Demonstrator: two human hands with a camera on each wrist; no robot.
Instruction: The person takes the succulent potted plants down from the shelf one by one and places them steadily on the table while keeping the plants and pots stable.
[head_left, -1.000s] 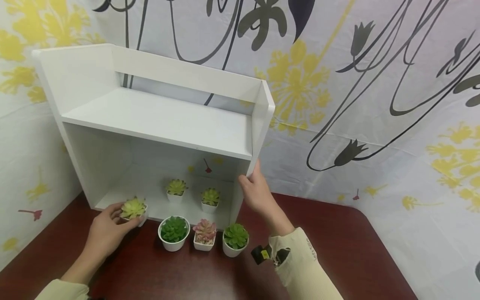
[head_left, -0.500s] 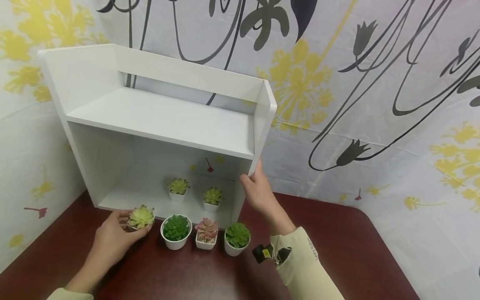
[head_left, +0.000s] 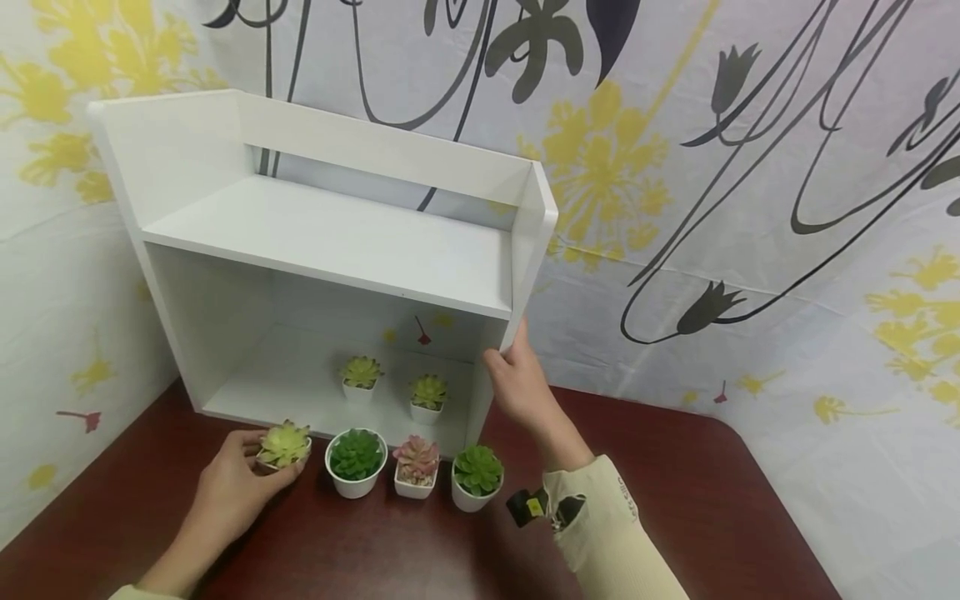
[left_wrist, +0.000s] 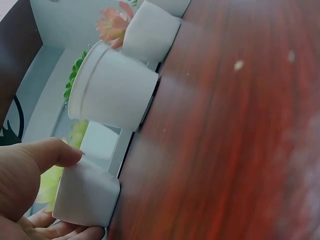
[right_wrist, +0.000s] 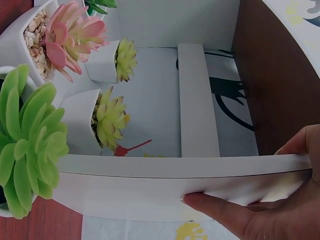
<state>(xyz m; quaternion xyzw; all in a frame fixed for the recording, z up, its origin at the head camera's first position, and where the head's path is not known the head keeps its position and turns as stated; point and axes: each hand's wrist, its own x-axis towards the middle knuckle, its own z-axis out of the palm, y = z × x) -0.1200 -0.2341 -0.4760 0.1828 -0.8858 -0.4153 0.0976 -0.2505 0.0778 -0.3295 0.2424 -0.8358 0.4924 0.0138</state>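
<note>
My left hand (head_left: pixel 232 483) pinches a small yellow-green potted succulent (head_left: pixel 285 445) between thumb and fingers. Its white square pot (left_wrist: pixel 87 195) stands on the table in front of the shelf's left part, tilted by the camera angle in the left wrist view. My right hand (head_left: pixel 521 387) grips the right side panel of the white two-tier shelf (head_left: pixel 330 237), thumb on one face and fingers round the other. Beside the held pot, in a row, are a dark green succulent (head_left: pixel 356 457), a pink one (head_left: pixel 416 460) and a bright green one (head_left: pixel 477 471).
Two yellow-green succulents (head_left: pixel 362 372) (head_left: pixel 428 392) stand on the shelf's lower board. The dark red table (head_left: pixel 360 550) spreads out in front and to the right. Patterned cloth (head_left: pixel 675 250) hangs behind the shelf.
My left hand has brought the yellow-green succulent off the lower board's front edge, towards me and slightly right, down to the table. The right hand keeps its grip on the side panel.
</note>
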